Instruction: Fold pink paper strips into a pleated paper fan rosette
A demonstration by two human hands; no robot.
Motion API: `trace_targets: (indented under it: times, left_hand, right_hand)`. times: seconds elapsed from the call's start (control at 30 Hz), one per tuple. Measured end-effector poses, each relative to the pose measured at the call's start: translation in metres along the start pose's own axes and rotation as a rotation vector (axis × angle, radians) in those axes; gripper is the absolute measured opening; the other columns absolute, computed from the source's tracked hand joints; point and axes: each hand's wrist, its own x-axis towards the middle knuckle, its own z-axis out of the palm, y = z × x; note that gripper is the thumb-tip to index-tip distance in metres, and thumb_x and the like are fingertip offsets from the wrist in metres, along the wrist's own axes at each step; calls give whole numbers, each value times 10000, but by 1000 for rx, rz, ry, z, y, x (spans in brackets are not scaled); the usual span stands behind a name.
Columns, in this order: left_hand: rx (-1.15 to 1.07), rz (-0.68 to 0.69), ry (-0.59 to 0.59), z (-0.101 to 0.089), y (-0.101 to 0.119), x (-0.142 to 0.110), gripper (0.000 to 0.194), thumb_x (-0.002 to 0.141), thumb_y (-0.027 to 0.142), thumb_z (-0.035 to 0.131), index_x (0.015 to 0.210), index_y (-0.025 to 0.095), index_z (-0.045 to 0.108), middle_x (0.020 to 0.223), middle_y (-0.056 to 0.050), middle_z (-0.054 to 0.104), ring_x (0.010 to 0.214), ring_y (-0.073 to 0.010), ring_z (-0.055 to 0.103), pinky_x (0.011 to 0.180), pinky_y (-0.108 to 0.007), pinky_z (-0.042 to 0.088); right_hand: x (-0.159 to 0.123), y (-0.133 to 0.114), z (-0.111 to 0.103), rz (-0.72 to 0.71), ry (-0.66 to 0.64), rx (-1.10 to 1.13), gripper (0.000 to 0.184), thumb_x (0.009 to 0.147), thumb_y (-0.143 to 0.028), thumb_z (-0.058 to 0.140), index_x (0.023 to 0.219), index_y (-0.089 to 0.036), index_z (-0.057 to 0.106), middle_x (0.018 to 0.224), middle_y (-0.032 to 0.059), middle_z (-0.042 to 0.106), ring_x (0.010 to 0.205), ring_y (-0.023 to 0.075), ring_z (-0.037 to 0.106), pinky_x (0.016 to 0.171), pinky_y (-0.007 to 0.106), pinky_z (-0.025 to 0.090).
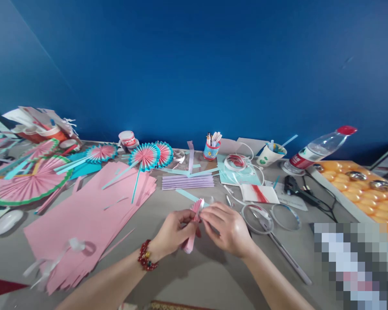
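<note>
Over the front middle of the table, my left hand [173, 231] grips a pleated strip of pink paper [189, 244] between thumb and fingers. The strip stands at a slant, its upper end fanned slightly and bearing a white edge. My right hand [228, 227] is closed at that upper end, its fingertips against the paper; whether a small piece of tape is under them I cannot make out. Just beyond the hands lies a pleated lilac sheet [187, 182], with light blue paper strips [186, 195] around it. Pink paper sheets [93, 215] are piled to the left.
Finished paper fans [145, 156] lie at the back left, near a large pink fan [32, 181]. A pen cup [211, 150], a paper cup [271, 154] and a plastic bottle [317, 150] stand along the wall. Tape rolls [258, 218] and a glue gun [297, 191] are at right.
</note>
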Motion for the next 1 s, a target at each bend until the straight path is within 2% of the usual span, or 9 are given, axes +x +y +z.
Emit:
trace_targets:
  times: [0.13, 0.23, 0.33, 0.4, 0.47, 0.6, 0.73, 0.83, 1.0]
  left_hand:
    - [-49, -20, 54, -1, -8, 3, 344, 904, 426, 517, 761, 136, 635, 551, 11, 579, 426, -76, 425, 439, -194, 298]
    - [15, -28, 90, -1, -11, 4, 332, 915, 399, 496, 682, 170, 554, 460, 49, 513, 381, -73, 402, 426, -193, 281]
    - [80, -12, 99, -2, -9, 4, 330, 913, 356, 488, 628, 192, 454, 438, 55, 513, 375, -78, 414, 433, -193, 295]
    - [98, 11, 101, -3, -5, 3, 322, 919, 353, 482, 641, 192, 462, 443, 51, 526, 388, -83, 433, 457, -196, 327]
    - [93, 33, 95, -4, 0, 3, 313, 927, 366, 479, 677, 182, 518, 446, 45, 531, 410, -91, 456, 492, -201, 363]
    - [73, 47, 47, -4, 6, 2, 307, 922, 360, 489, 726, 159, 613, 484, 11, 575, 488, -121, 537, 548, -211, 410]
    - [148, 45, 48, -2, 7, 0, 234, 896, 269, 495, 757, 153, 644, 590, -22, 649, 545, -132, 581, 494, -193, 376]
    - [199, 59, 42, 0, 9, -2, 206, 877, 203, 481, 759, 154, 642, 649, -32, 678, 577, -134, 603, 529, -192, 405]
    - [198, 61, 15, 1, 8, -3, 183, 864, 176, 473, 749, 160, 614, 708, -40, 704, 546, -124, 598, 529, -192, 416]
  right_hand:
    - [-6, -8, 12, -13, -5, -209, 235, 924, -162, 501, 1088, -132, 666, 1062, 113, 721, 914, 227, 632, 791, 357, 514]
    - [-11, -17, 27, -29, -48, -371, 304, 880, -114, 496, 1128, -86, 669, 1132, 148, 709, 923, 268, 640, 750, 376, 521]
    - [-14, -21, 35, -44, -75, -439, 331, 839, -76, 489, 1110, -61, 679, 1135, 175, 706, 905, 292, 649, 742, 394, 524]
    - [-13, -20, 34, 4, -37, -377, 333, 868, -75, 474, 1143, -75, 661, 1148, 166, 702, 912, 281, 654, 753, 386, 526]
    - [-9, -16, 28, 70, 19, -213, 301, 918, -100, 466, 1162, -119, 642, 1160, 135, 698, 942, 248, 654, 789, 358, 526]
    - [-3, -6, 15, 104, 69, 71, 198, 953, -135, 481, 1043, -194, 646, 1047, 75, 722, 921, 196, 656, 842, 331, 510]
    - [-2, -2, 11, 107, 44, 101, 160, 943, -140, 494, 970, -205, 637, 974, 64, 729, 882, 196, 664, 847, 349, 500]
    - [-2, -3, 10, 113, 28, 105, 155, 931, -130, 494, 915, -204, 629, 925, 56, 727, 841, 187, 662, 831, 341, 501]
    - [0, -4, 7, 119, 35, 117, 165, 908, -117, 491, 867, -203, 625, 861, 49, 723, 792, 176, 659, 807, 328, 508]
